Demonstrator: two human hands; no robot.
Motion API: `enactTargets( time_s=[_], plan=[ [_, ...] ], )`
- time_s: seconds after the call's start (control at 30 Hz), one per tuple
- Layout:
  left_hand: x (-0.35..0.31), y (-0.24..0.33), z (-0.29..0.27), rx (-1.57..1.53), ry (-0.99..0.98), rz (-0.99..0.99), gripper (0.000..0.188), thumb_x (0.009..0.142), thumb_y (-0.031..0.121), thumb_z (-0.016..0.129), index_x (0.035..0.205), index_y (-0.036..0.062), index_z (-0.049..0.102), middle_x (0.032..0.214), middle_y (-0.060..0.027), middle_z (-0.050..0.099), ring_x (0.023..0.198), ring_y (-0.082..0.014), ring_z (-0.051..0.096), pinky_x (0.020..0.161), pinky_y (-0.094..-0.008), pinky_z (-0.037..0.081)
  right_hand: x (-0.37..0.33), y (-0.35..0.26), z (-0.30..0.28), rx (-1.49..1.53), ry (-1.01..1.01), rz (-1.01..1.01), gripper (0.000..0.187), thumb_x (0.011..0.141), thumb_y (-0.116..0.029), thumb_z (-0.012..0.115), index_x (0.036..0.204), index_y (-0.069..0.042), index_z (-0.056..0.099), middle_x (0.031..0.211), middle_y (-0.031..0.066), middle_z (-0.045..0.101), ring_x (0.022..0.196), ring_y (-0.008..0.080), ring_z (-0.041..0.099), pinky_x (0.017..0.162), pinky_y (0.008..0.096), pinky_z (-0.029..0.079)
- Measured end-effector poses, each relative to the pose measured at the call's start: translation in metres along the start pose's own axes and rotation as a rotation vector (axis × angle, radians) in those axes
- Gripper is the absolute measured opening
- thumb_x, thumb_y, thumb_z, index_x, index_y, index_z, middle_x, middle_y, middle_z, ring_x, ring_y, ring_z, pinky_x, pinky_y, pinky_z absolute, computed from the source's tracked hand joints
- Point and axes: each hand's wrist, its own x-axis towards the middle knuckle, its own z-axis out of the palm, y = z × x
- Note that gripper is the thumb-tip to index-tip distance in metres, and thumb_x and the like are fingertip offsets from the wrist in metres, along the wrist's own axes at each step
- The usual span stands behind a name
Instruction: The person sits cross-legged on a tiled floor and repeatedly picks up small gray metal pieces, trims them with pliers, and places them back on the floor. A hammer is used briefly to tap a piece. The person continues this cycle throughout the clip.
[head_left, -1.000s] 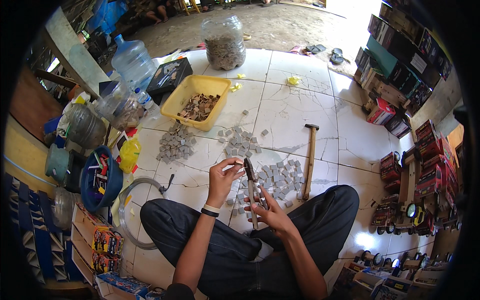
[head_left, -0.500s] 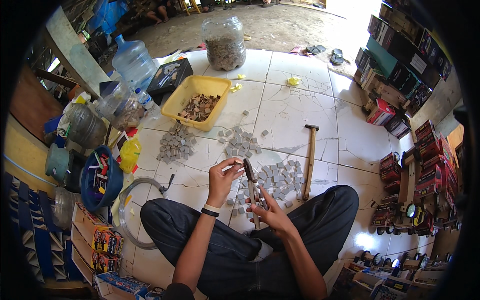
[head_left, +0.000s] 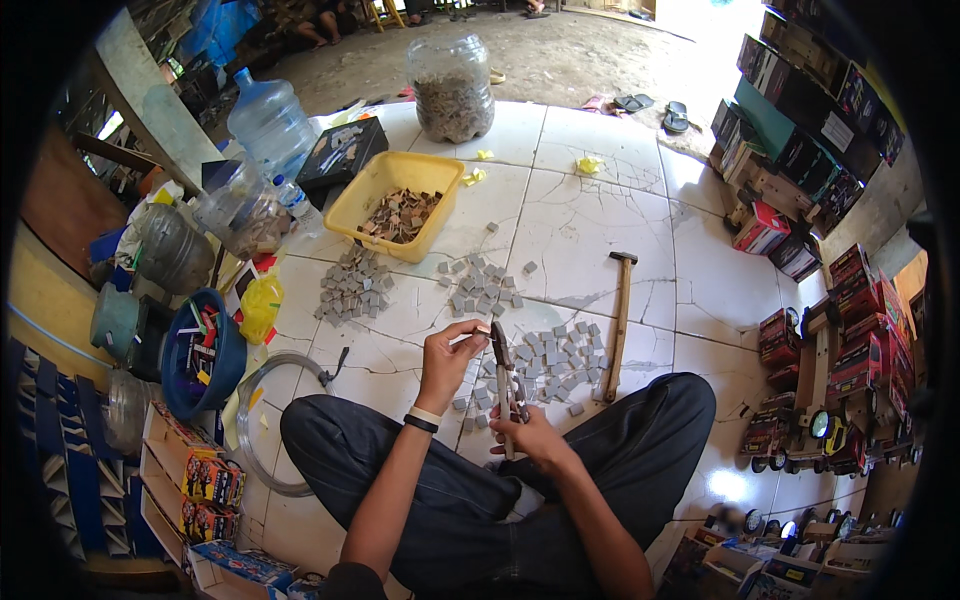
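Over my lap, my left hand pinches a small flat piece between thumb and fingertips. The piece is at the dark jaws of a pair of pliers; whether the jaws grip it is too small to tell. My right hand wraps round the pliers' handles, which point down toward my lap. On the tiles just beyond lie many small grey square pieces, loosely scattered. Two more heaps, one of grey squares and one of similar pieces, lie farther off.
A hammer lies to the right. Ahead stands a yellow tub holding brown chips, with a cut plastic jug behind it. A wire coil and blue basin are at left. Toy trucks stack up at right.
My right hand has closed more tightly round the pliers' handles, and the pliers have shifted slightly. My left hand keeps its pinch at the jaws, having moved very little.
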Motion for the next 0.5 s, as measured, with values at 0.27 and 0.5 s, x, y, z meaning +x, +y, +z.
enactTargets(
  time_s=[0.27,0.5],
  plan=[
    [0.000,-0.001,-0.003,0.024,0.002,-0.006,0.022,0.098,-0.001,0.066,0.120,-0.0055,0.070,0.114,-0.0107,0.072,0.104,-0.0180,0.071,0.096,-0.0313,0.061,0.016,0.020,0.006,-0.063,0.025,-0.062,0.021,0.091,-0.012,0.078,0.089,-0.005,0.058,0.068,0.0017,0.057,0.053,0.0116,0.053,0.048,0.0309,0.044],
    [0.001,0.000,-0.006,0.207,0.029,0.055,0.022,0.098,0.003,0.070,0.119,-0.0035,0.072,0.110,-0.0064,0.073,0.103,-0.0137,0.068,0.096,-0.0283,0.055,0.016,0.016,0.006,-0.495,0.242,-0.257,0.029,0.087,-0.019,0.081,0.091,-0.001,0.059,0.075,0.0159,0.067,0.068,0.0302,0.066,0.063,0.0417,0.052]
  ],
)
